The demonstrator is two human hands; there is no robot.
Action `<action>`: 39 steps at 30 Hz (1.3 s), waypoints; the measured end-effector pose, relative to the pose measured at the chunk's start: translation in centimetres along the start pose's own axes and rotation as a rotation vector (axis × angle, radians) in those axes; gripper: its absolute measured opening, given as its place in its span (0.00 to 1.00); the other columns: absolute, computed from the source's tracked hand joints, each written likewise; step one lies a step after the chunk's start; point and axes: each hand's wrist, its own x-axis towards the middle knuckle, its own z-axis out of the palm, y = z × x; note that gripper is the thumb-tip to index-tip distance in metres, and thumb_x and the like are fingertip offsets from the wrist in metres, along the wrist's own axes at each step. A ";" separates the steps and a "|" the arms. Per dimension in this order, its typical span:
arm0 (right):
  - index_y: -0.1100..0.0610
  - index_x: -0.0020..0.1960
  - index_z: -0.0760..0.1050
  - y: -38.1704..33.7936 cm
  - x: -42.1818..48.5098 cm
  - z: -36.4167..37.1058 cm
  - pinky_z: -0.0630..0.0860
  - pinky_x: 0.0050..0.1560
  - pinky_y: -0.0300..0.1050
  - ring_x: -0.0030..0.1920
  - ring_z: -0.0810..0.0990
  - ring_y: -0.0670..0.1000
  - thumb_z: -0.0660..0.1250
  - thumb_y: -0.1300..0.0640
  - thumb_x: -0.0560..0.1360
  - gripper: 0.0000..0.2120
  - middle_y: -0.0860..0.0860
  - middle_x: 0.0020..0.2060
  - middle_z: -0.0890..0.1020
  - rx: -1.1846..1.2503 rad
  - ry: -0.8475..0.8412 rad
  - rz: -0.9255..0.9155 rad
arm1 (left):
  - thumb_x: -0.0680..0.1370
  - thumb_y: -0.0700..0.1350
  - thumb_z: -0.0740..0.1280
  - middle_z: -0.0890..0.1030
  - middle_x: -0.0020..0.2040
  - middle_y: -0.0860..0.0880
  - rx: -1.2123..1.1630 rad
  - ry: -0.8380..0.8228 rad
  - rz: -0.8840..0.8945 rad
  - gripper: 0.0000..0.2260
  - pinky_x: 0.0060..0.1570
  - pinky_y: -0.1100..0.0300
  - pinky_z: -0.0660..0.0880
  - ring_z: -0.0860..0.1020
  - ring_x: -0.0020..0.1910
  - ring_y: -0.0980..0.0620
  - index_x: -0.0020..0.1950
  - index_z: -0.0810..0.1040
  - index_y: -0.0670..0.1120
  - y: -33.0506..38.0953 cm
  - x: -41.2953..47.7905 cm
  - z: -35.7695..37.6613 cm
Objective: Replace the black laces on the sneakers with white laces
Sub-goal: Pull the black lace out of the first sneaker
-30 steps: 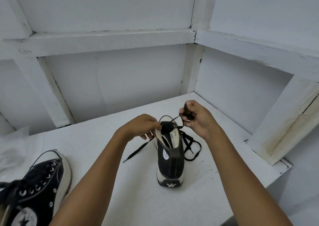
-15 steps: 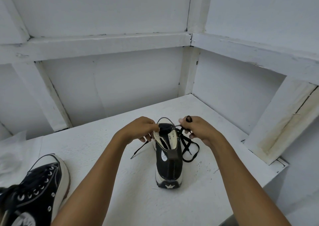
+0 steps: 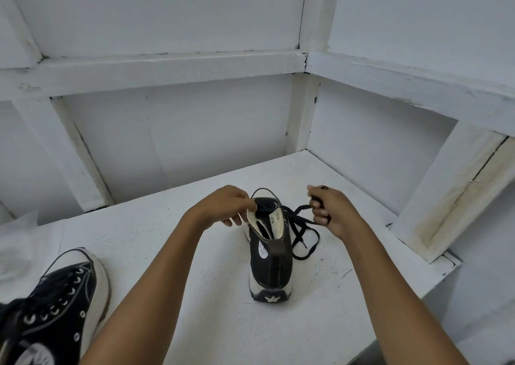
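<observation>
The left hand (image 3: 225, 207) has its fingers curled and pinches the top edge of the upright sneaker (image 3: 271, 264) on that sneaker's left side, with the thumb and fingertips closed on the pale lining of the collar. The right hand (image 3: 331, 211) is closed as well. Its fingers are wrapped round a bunch of the black lace (image 3: 302, 233), and a dark bit of it shows between the knuckles and above the thumb. From this hand a strand of the lace runs back toward the front of the sneaker, and the rest lies in loose loops on the white tabletop (image 3: 195, 295) just below and inside the right wrist. The sneaker stands between the two hands with its heel toward the person and its toe pointing away. A star mark shows on the heel's sole and a round patch on its inner side. Its collar is spread open, and how many eyelets still carry lace cannot be told from behind. Well off to the left of the left forearm, near the person's side of the tabletop, lies the second sneaker (image 3: 64, 295), black with a pale sole, its dark lace threaded through the eyelets. Beyond both hands rise white painted walls crossed by a horizontal beam (image 3: 167, 66) and a corner post (image 3: 302, 114).
</observation>
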 end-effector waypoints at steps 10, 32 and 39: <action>0.57 0.40 0.79 0.2 -1.5 2.6 0.70 0.41 0.36 0.36 0.75 0.42 0.71 0.58 0.75 0.06 0.46 0.35 0.79 -0.614 -0.252 -0.234 | 0.78 0.46 0.67 0.82 0.38 0.50 0.062 0.005 0.025 0.08 0.34 0.64 0.72 0.79 0.36 0.54 0.39 0.79 0.46 0.2 0.0 -0.3; 0.58 0.48 0.78 -2.9 -2.3 3.6 0.82 0.50 0.55 0.41 0.85 0.56 0.67 0.37 0.73 0.23 0.53 0.43 0.83 -1.179 -0.041 -0.118 | 0.74 0.46 0.72 0.76 0.40 0.57 0.499 -0.027 0.205 0.09 0.35 0.62 0.68 0.74 0.39 0.56 0.55 0.83 0.52 2.2 2.6 -0.2; 0.56 0.32 0.63 -2.3 -2.0 4.6 0.75 0.37 0.44 0.33 0.72 0.54 0.70 0.33 0.68 0.30 0.53 0.31 0.71 -1.142 -0.132 -0.008 | 0.75 0.47 0.73 0.80 0.44 0.50 0.553 -0.025 0.231 0.06 0.35 0.62 0.68 0.74 0.42 0.52 0.48 0.82 0.46 2.4 3.7 0.8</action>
